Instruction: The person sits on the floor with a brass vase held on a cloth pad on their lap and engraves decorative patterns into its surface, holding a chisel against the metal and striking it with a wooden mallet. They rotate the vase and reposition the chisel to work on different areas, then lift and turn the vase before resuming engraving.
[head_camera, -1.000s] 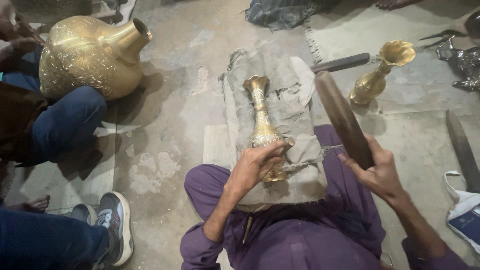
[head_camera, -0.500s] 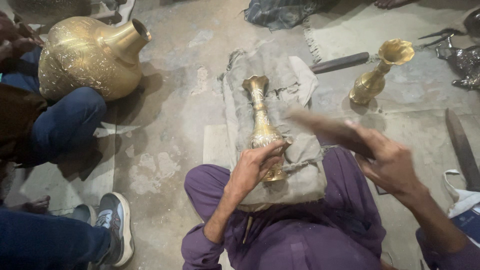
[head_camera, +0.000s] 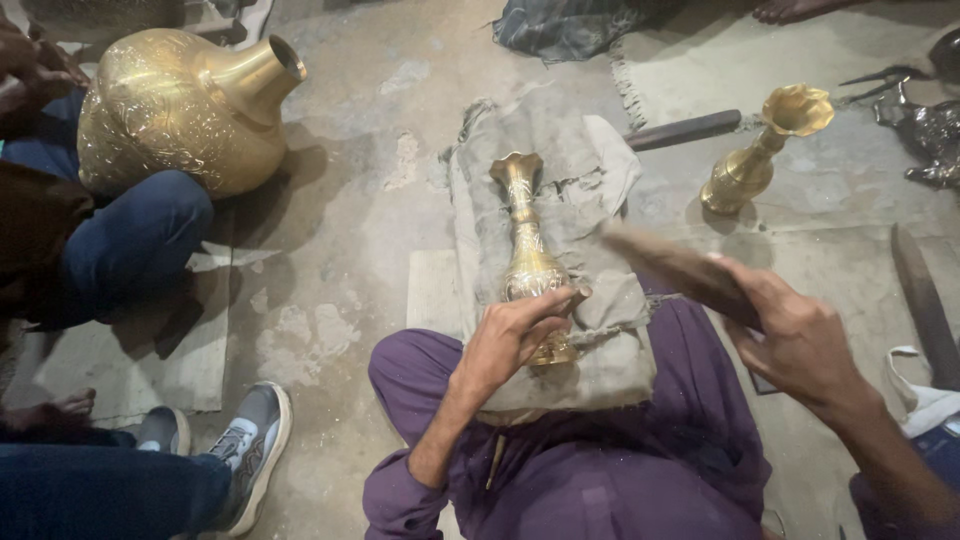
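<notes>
Left hand (head_camera: 510, 335) is gripping the slim engraved brass vase (head_camera: 528, 262) lying on grey padded cloth (head_camera: 590, 200); right hand (head_camera: 795, 335) is clenching a blurred dark wooden mallet (head_camera: 675, 268).

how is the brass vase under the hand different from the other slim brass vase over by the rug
The vase on the cloth lies on its side, pinned by the left hand; the vase by the rug stands upright, untouched. The first rests on grey padding, the second on bare floor. Both are slim, golden, with flared mouths.

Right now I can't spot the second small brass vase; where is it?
In the head view, the small brass vase stands upright at upper right on the floor, beside the dark wooden stick.
</notes>
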